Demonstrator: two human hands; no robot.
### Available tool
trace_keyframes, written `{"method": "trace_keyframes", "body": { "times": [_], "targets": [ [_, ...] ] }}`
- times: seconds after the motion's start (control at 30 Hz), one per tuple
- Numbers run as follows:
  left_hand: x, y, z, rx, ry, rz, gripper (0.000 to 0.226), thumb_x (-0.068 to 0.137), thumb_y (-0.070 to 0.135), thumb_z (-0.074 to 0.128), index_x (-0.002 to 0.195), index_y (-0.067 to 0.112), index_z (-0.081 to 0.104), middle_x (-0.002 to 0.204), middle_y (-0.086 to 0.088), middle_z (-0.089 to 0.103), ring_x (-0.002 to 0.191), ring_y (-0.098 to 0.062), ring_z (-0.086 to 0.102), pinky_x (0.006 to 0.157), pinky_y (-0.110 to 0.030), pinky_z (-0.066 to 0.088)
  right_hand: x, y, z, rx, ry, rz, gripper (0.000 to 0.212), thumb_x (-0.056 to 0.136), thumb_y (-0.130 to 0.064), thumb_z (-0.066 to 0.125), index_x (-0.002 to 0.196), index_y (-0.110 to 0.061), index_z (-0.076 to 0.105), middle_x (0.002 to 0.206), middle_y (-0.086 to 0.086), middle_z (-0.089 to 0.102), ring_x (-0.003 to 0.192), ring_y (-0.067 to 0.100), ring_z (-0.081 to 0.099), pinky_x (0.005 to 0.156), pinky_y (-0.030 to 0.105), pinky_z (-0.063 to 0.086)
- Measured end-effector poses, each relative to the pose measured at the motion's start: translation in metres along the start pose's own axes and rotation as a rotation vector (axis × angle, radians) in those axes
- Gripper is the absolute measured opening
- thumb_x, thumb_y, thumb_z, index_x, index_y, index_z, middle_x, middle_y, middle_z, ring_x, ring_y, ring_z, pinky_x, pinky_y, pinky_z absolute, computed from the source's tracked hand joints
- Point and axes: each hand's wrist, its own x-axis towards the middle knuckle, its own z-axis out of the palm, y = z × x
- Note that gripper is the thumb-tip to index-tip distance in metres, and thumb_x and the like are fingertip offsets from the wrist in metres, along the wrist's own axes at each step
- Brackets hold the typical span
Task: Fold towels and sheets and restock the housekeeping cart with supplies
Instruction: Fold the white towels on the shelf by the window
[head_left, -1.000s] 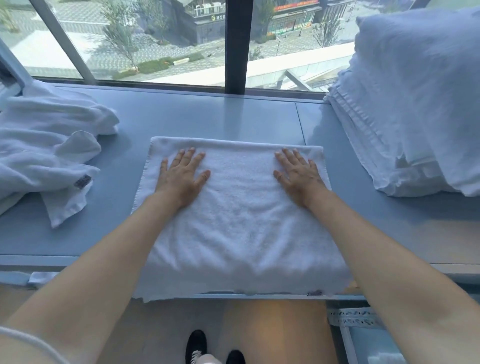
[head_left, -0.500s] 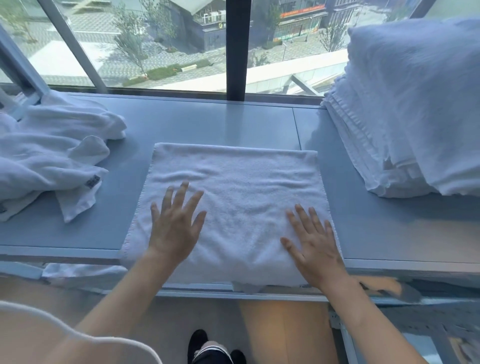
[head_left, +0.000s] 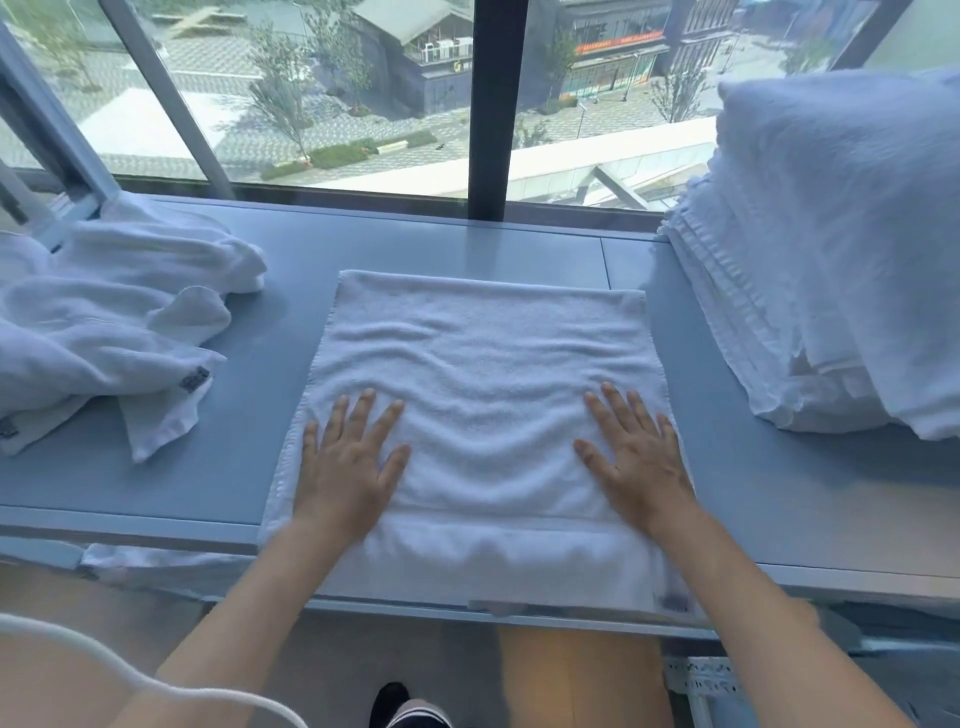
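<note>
A white towel (head_left: 483, 384) lies spread flat on the grey window ledge (head_left: 249, 447), its near edge hanging a little over the front. My left hand (head_left: 348, 462) presses flat on the towel's near left part, fingers straight and spread. On the near right part, my right hand (head_left: 636, 457) presses flat the same way. Shallow ripples run across the cloth between and beyond the hands.
A crumpled heap of white towels (head_left: 114, 332) lies on the ledge at the left. A tall stack of folded white linen (head_left: 831, 249) stands at the right. Window glass and a dark mullion (head_left: 491, 104) close off the back. A white cord (head_left: 156, 686) crosses the lower left.
Both hands slid from the towel's far part toward me along the cloth and now press near its front edge. The view has moved closer and ripples have formed in the towel.
</note>
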Motion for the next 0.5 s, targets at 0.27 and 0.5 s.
{"method": "trace_keyframes", "body": {
  "times": [0.27, 0.5],
  "targets": [
    [0.096, 0.010, -0.002, -0.028, -0.012, -0.020, 0.062, 0.102, 0.061, 0.028, 0.161, 0.045, 0.015, 0.172, 0.007, 0.004, 0.159, -0.021, -0.002, 0.126, -0.053, -0.004, 0.096, 0.013, -0.018, -0.026, -0.027, 0.009, 0.067, 0.104, -0.061, 0.031, 0.164, -0.038, 0.012, 0.173, -0.012, 0.000, 0.159, 0.014, -0.003, 0.127, 0.048, 0.000],
    [0.106, 0.016, -0.010, -0.033, 0.041, 0.040, 0.053, 0.106, 0.045, 0.036, 0.158, 0.036, 0.031, 0.171, -0.002, 0.017, 0.158, -0.028, 0.008, 0.124, -0.062, 0.006, 0.094, 0.005, -0.021, -0.033, 0.158, -0.022, 0.060, 0.107, -0.040, 0.043, 0.162, -0.021, 0.027, 0.171, 0.000, 0.021, 0.158, 0.021, 0.015, 0.126, 0.053, 0.011]
  ]
}}
